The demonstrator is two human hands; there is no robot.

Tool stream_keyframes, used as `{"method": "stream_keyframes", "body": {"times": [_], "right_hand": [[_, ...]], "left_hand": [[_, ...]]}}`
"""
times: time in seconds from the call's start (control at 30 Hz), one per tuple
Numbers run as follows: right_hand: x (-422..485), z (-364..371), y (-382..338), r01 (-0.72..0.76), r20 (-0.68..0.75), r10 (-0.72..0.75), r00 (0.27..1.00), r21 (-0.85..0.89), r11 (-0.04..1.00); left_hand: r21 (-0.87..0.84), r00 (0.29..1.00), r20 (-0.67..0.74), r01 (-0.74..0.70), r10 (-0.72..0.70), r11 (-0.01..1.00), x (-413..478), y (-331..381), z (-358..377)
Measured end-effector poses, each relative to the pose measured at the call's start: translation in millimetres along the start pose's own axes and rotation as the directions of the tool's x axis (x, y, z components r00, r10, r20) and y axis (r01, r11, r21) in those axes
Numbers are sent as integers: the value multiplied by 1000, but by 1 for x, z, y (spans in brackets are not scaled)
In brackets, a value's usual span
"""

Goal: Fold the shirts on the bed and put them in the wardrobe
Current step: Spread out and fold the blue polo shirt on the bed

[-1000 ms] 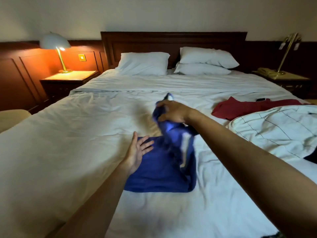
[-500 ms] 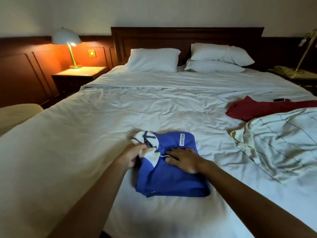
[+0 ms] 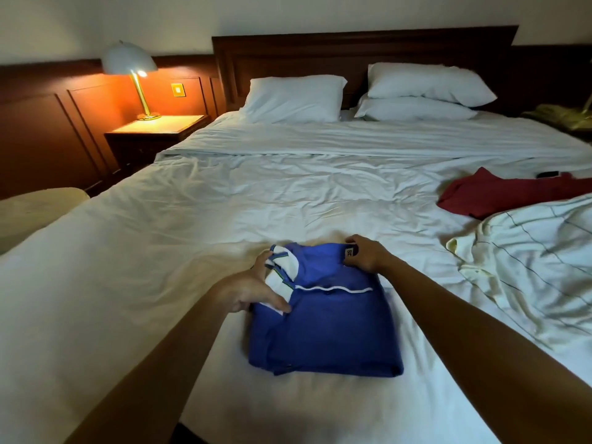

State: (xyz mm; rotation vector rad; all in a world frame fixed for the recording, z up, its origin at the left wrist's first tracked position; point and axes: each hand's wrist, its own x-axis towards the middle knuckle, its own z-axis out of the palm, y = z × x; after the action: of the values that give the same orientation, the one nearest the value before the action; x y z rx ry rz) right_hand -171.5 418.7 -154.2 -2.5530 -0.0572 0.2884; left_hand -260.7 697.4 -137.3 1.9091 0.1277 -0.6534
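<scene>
- A lit lamp [image 3: 129, 64] stands on the nightstand [image 3: 157, 131], at 10 o'clock from the middle of the bed [image 3: 256, 203] and just beside the headboard [image 3: 352, 49].
- Your left hand [image 3: 253, 290] grips the blue shirt [image 3: 323, 328] at its 9 o'clock edge. The fingers curl over the white collar and the thumb presses on the blue cloth.
- The blue shirt lies folded into a rough rectangle on the white sheet, at 6 o'clock from the headboard and near the foot of the bed.
- Your right hand [image 3: 365, 257] grips the shirt's 1 o'clock corner, with the fingers curled over the cloth beside a small white label.
- A red shirt [image 3: 499, 197] lies unfolded at 2 o'clock from the blue one, well apart from it.
- A cream striped shirt [image 3: 538, 261] lies crumpled at 3 o'clock from the blue one, and its far edge touches the red shirt.
</scene>
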Motion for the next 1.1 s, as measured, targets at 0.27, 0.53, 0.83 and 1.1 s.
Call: {"method": "stream_keyframes", "body": {"times": [0.27, 0.53, 0.83, 1.1], "right_hand": [[-88, -86, 13, -33, 37, 19, 999, 404, 914], [-203, -74, 71, -236, 282, 137, 950, 352, 906], [-144, -46, 68, -157, -120, 225, 967, 415, 896], [-177, -39, 83, -91, -49, 131, 990, 481, 872]], "left_hand": [[-84, 990, -39, -137, 135, 987, -10, 81, -24], [386, 994, -65, -56, 87, 921, 22, 88, 22], [73, 937, -346, -15, 39, 997, 4, 17, 45], [-138, 878, -397, -345, 268, 928, -9, 15, 51]]}}
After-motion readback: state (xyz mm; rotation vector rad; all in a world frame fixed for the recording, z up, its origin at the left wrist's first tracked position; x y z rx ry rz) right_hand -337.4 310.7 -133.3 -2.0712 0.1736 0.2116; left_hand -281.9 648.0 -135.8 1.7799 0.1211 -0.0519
